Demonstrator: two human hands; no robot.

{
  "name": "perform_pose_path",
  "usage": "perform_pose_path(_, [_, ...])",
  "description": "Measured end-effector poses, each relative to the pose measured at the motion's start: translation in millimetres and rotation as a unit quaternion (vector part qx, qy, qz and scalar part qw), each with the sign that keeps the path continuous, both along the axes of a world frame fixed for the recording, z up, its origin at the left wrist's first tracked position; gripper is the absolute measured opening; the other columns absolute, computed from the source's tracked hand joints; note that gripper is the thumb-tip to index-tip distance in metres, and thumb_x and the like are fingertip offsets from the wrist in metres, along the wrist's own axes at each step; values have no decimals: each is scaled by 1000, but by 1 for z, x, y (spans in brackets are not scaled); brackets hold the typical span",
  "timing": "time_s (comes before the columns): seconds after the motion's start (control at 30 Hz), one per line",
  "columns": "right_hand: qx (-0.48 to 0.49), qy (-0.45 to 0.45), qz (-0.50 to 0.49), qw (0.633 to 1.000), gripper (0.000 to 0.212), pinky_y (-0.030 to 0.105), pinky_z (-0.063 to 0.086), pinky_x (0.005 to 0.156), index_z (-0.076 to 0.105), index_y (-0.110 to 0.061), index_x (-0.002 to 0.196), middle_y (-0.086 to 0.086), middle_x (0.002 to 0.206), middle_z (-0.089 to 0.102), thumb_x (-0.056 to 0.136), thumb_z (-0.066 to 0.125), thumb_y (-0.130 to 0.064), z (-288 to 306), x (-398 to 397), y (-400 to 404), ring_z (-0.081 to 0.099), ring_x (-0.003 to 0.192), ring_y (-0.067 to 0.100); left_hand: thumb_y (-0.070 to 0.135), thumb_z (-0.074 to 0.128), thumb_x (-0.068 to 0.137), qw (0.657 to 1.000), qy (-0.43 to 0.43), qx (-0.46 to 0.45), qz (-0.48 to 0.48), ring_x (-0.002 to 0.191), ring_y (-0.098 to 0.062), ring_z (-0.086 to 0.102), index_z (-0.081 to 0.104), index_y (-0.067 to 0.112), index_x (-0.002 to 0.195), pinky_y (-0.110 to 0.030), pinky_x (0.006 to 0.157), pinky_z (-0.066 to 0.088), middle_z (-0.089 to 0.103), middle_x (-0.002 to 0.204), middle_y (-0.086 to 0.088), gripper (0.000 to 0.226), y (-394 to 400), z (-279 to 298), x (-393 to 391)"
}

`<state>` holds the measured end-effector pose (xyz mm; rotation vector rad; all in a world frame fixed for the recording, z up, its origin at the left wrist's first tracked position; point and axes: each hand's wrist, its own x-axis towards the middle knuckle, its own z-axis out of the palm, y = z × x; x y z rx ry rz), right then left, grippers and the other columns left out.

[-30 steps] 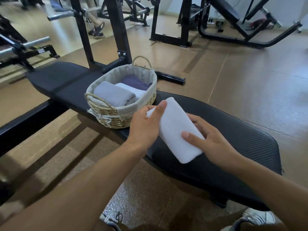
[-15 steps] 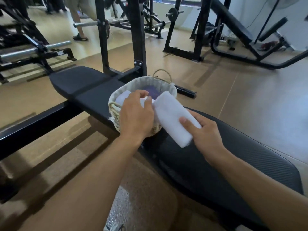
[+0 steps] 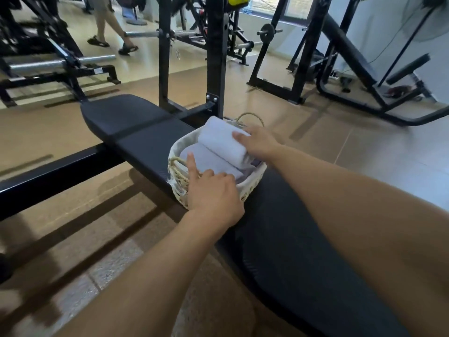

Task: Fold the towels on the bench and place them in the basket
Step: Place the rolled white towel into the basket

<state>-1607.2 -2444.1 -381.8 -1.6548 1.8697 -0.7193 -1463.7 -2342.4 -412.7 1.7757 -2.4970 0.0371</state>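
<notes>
The right hand is gripping the folded white towel atop the full basket on the worktop, left hand fingers loosely steadying, so it is risking rolling off the grey towels or unfolding.

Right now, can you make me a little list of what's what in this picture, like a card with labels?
place: a gym with a black padded bench
basket: woven basket with cloth lining, standing on the bench
white towel: folded white towel lying on top in the basket
grey towel: folded grey towel beside it, lower in the basket
right hand: right hand holds the white towel's far side
left hand: left hand at the basket's near rim, index finger on the grey towel
background: someone walking past, far off
</notes>
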Motion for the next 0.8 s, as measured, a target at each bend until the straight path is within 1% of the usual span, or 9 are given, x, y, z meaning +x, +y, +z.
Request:
perform_pose_path(0.07, [31, 159, 48, 986, 30, 33, 43, 79, 61, -17, 119, 9, 111, 62, 106, 46, -39, -7, -2, -6, 58, 105, 29, 48, 45, 92, 1000, -8, -1, -7, 125, -19, 53, 60, 29, 128, -64, 110, -26, 67, 118, 13, 43, -1, -2, 0])
perform_pose_path(0.13, [-1, 244, 51, 968, 38, 36, 41, 96, 56, -14, 136, 13, 135, 59, 106, 47, -34, -8, -5, -6, 52, 126, 32, 48, 45, 92, 1000, -8, -1, -13, 125, -20, 53, 59, 27, 128, -65, 110, -27, 66, 118, 13, 44, -2, -3, 0])
perform_pose_path(0.2, [-57, 235, 43, 969, 38, 41, 42, 102, 57, -16, 138, 13, 137, 58, 105, 47, -31, -4, -9, -8, 52, 127, 33, 48, 45, 92, 1000, -6, 1, -16, 125, -21, 53, 59, 25, 128, -66, 110, -26, 65, 117, 12, 45, -2, -3, 1])
perform_pose_path(0.27, [-104, 228, 71, 965, 34, 47, 46, 100, 64, -16, 123, 11, 123, 63, 106, 38, -30, -1, -10, -12, 57, 115, 32, 47, 46, 93, 1000, 0, -3, -15, 125, -21, 52, 58, 24, 130, -65, 112, -25, 64, 116, 10, 45, -1, -3, 1])
perform_pose_path(0.33, [-103, 245, 123, 956, 36, 50, 43, 102, 61, -14, 121, 9, 123, 62, 108, 32, -31, 4, -5, -14, 55, 115, 31, 47, 46, 93, 1000, -1, -5, -14, 126, -21, 52, 57, 23, 130, -65, 112, -24, 65, 116, 9, 46, 0, -1, 1])
perform_pose_path(0.4, [-61, 291, 170, 939, 43, 43, 31, 115, 46, -14, 147, 7, 152, 46, 110, 31, -32, 5, 1, -14, 40, 139, 30, 48, 47, 93, 1000, -3, -4, -12, 128, -20, 51, 57, 23, 131, -65, 112, -25, 65, 118, 9, 46, 1, 0, 0])
perform_pose_path(0.47, [-58, 348, 209, 912, 52, 39, 20, 119, 29, -9, 156, 7, 165, 25, 110, 31, -34, 2, 8, -15, 24, 151, 28, 48, 48, 93, 1000, -3, -1, -9, 129, -20, 51, 56, 23, 133, -64, 111, -27, 65, 119, 9, 48, 1, 0, 0])
perform_pose_path(0.63, [56, 315, 205, 925, 69, 45, 6, 126, -2, -19, 163, 1, 171, -6, 108, 29, -48, -31, 9, -18, 0, 157, 24, 49, 46, 94, 1000, -12, -1, -13, 131, -20, 49, 53, 23, 141, -65, 110, -27, 63, 127, 9, 54, 3, 1, -1])
perform_pose_path(0.8, [108, 293, 197, 929, 75, 46, 0, 127, -12, -23, 161, -1, 169, -16, 105, 25, -57, -43, 2, -19, -8, 157, 21, 54, 46, 93, 999, -40, -12, -23, 137, -24, 43, 44, 16, 147, -65, 111, -27, 55, 140, 6, 66, 11, 0, -2])
